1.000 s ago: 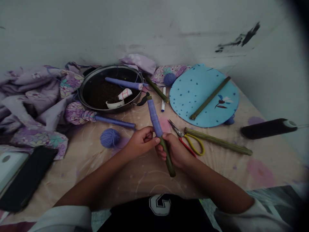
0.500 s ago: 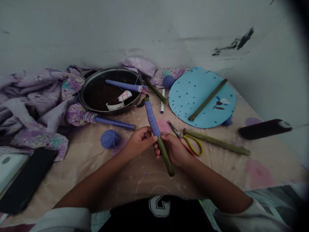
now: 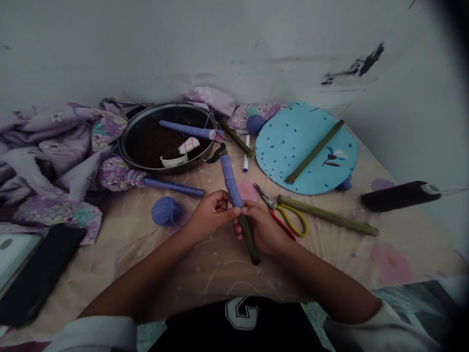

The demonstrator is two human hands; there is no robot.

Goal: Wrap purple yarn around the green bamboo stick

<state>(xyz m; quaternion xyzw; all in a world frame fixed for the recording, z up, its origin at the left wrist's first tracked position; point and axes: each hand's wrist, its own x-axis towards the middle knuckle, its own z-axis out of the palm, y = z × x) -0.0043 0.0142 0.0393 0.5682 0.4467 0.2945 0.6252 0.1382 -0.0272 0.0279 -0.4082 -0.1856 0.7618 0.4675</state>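
- Head view: my left hand (image 3: 208,215) was closed around the purple-yarn-wrapped bamboo stick (image 3: 230,181), and my right hand (image 3: 261,227) gripped the same stick just below, about where the wrap gave way to bare green bamboo.
- Compared with the earlier frame, my hands had drawn closer, and my left fingertips (image 3: 236,211) met my right fingers.
- The stick's bare lower end had swung toward my left, so the stick stood less slanted, held over the floral bedsheet (image 3: 205,264).
- A ball of purple yarn (image 3: 166,211) lay left of my hands. The red-and-yellow-handled scissors (image 3: 289,220) lay just beside my right hand, with a bare bamboo stick (image 3: 328,215) beyond them.
- Farther ahead sat a dark metal pan (image 3: 124,142).
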